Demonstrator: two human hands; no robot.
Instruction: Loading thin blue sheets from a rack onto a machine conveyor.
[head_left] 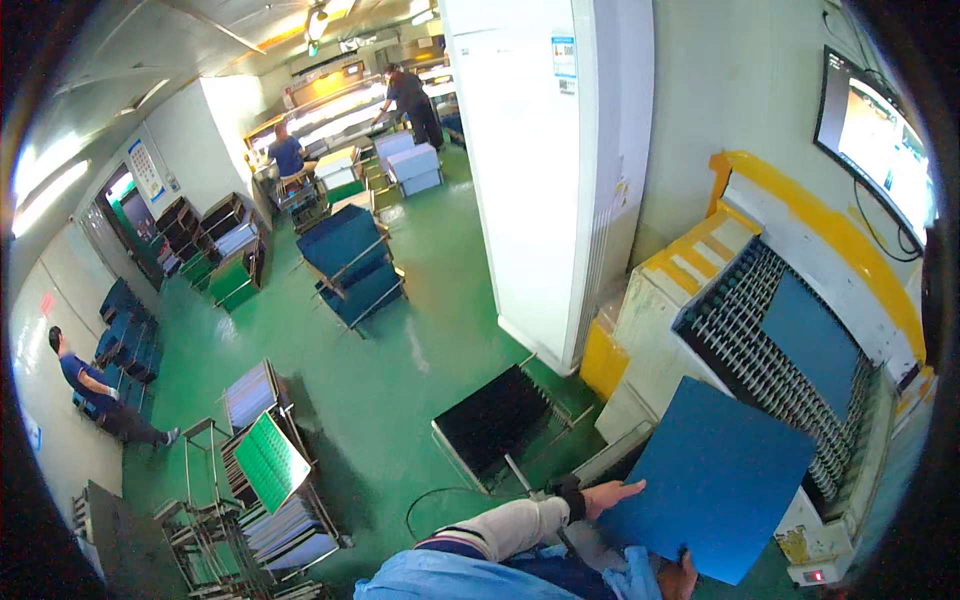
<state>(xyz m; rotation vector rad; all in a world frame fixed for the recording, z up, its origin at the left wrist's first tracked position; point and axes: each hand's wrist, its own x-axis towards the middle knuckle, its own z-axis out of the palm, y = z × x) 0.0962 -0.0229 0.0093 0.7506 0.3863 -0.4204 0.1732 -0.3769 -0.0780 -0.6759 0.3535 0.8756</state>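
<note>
A large flat blue board (715, 480) is tilted in front of me. My left hand (608, 497) is at its left edge, the fingers partly on top of the board and partly behind it. At the lower edge my right hand (678, 577) grips the board, and its thumb shows on the front face. Beyond the board, a roller conveyor (740, 340) slopes up to the right. Another blue board (812, 335) lies on its rollers. The held board overlaps the conveyor's near end in view, and I cannot tell whether they touch.
A black slotted rack (500, 420) stands on the green floor to my left. Farther left are racks of boards with a green panel (272, 462) on top. A tall white cabinet (520, 180) rises ahead, and a screen (880, 140) hangs at right. Several people work farther off.
</note>
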